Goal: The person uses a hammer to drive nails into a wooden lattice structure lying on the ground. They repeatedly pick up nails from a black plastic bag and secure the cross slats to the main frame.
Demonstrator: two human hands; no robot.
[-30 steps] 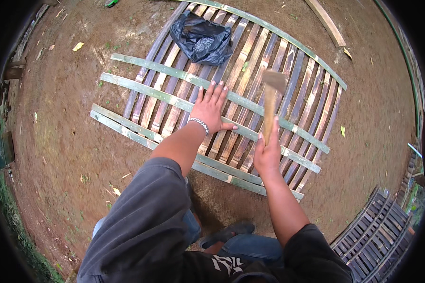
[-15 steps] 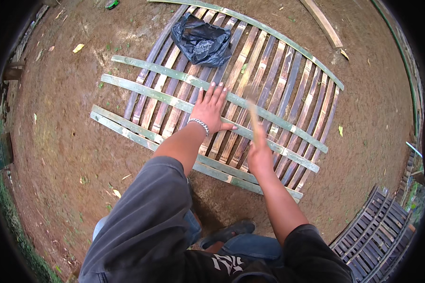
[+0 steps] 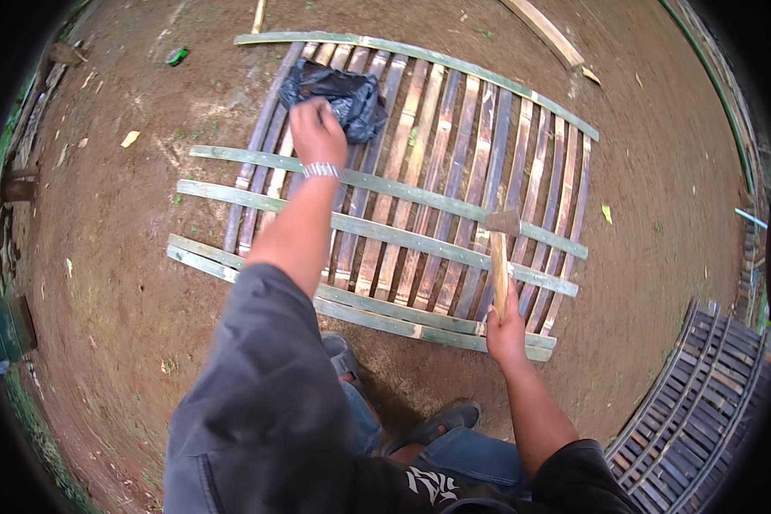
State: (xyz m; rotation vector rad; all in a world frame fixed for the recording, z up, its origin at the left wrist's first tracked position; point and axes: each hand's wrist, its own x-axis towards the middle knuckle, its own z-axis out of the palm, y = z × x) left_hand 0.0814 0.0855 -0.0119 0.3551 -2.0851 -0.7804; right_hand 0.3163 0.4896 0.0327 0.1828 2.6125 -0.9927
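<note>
My left hand (image 3: 319,137), with a chain bracelet at its wrist, is at the near edge of a crumpled black plastic bag (image 3: 357,107). Its fingers bend down toward the bag; the fingertips are hidden and slightly blurred. My right hand (image 3: 506,332) grips the wooden handle of a hammer (image 3: 499,265), whose dark metal head lies over a green bamboo strip (image 3: 420,199). Below both hands is a panel of spaced bamboo slats (image 3: 411,146). Another green strip (image 3: 403,237) crosses the slats nearer me, and a pair of strips (image 3: 403,314) runs along the near edge.
A far bamboo strip (image 3: 454,64) borders the panel on brown soil. Beyond it lies a wooden board (image 3: 544,34). A small green object (image 3: 176,56) sits at the far left. Another dark slatted panel (image 3: 694,403) is at the lower right. My sandalled feet (image 3: 437,424) are close to the near edge.
My left hand has left the green strips and moved up-left to the black bag. My right hand has shifted right and slightly nearer me with the hammer, and the view has shifted a little.
</note>
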